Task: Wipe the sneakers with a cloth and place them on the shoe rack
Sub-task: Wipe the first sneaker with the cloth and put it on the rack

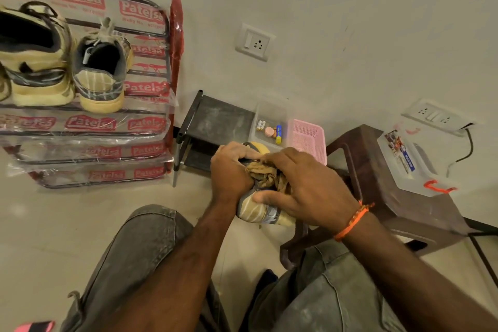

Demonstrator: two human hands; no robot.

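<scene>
A yellow and grey sneaker (258, 210) is held in the air between my knees, its heel toward me. My left hand (231, 170) grips its left side. My right hand (301, 186) presses a crumpled tan cloth (265, 172) onto the top of the sneaker, fingers spread over the cloth and thumb on the sneaker's side. At the left stands the shoe rack (172, 67), metal with red ends and plastic wrap. Two yellowish sneakers, one large (35, 59) and one smaller (102, 70), sit on its top shelf.
A small dark stand (215, 118) is against the wall beyond my hands, with a clear box of batteries (269, 127) and a pink basket (308, 137) beside it. A brown plastic stool (377, 183) at the right carries a clear lidded box (407, 159). Wall sockets are behind.
</scene>
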